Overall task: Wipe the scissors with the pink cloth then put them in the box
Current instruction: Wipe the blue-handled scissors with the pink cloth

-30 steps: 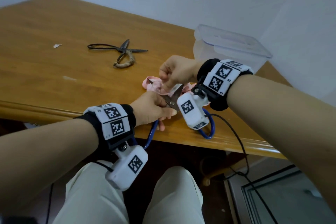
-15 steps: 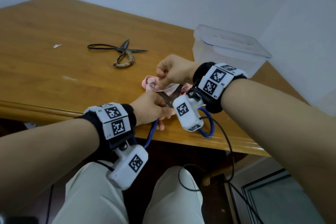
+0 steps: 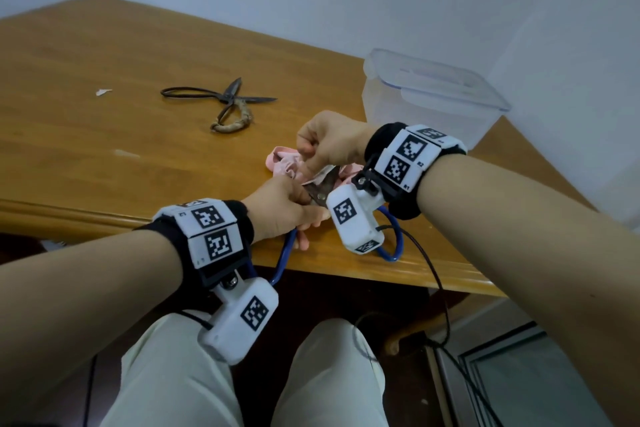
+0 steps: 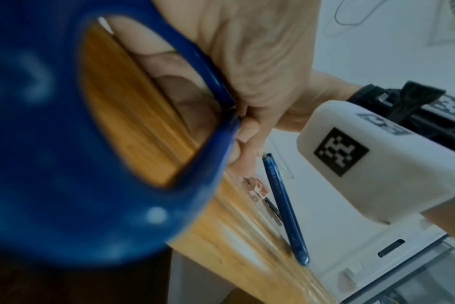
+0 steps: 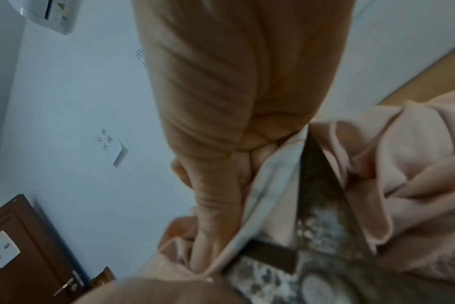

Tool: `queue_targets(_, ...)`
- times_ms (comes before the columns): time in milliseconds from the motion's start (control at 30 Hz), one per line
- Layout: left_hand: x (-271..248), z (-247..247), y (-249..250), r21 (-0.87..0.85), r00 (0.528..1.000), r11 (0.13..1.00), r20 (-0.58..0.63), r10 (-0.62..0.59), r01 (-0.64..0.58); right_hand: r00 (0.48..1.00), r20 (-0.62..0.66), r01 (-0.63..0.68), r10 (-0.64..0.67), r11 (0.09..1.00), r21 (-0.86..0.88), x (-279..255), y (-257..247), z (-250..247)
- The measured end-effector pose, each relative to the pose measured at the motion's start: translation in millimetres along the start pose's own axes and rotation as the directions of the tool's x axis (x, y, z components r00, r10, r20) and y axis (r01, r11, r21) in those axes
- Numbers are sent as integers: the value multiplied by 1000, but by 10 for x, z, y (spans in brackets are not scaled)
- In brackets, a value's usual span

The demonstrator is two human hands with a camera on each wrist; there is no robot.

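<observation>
In the head view, the right hand (image 3: 329,142) is seen nearer the left hand (image 3: 280,215) than half a second before. The blue-handled scissors (image 3: 320,189), clamped at the pivot, point toward 1 o'clock into the pink cloth (image 3: 287,163), pinched. The box (image 3: 429,104) stands at 1 o'clock.

In the left wrist view, fingers (image 4: 169,82) are curled on a handle loop.

In the right wrist view, cloth (image 5: 416,164) is pinched around the blade (image 5: 317,181); wall writing is unreadable.
</observation>
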State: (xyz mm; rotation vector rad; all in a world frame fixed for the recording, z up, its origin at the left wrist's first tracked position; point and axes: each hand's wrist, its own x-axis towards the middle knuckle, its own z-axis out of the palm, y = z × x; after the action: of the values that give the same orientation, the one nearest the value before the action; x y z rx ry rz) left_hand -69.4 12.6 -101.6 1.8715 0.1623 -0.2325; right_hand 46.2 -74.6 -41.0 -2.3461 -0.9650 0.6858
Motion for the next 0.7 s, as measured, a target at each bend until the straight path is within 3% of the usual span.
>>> queue_targets(500, -19, 14, 40, 33, 1000, 999, -9, -8, 8, 992, -124, 28, -23, 999, 42, 163, -141, 93)
queue_targets(667, -20, 0, 43, -1, 999, 1000, 34, -22, 22, 936, -352, 57, -24, 995, 83, 177, -145, -28)
queue_targets(700, -11, -3, 35, -12, 999, 1000, 42, -16, 17, 938, -347, 51, -9, 992, 112, 145, -115, -92)
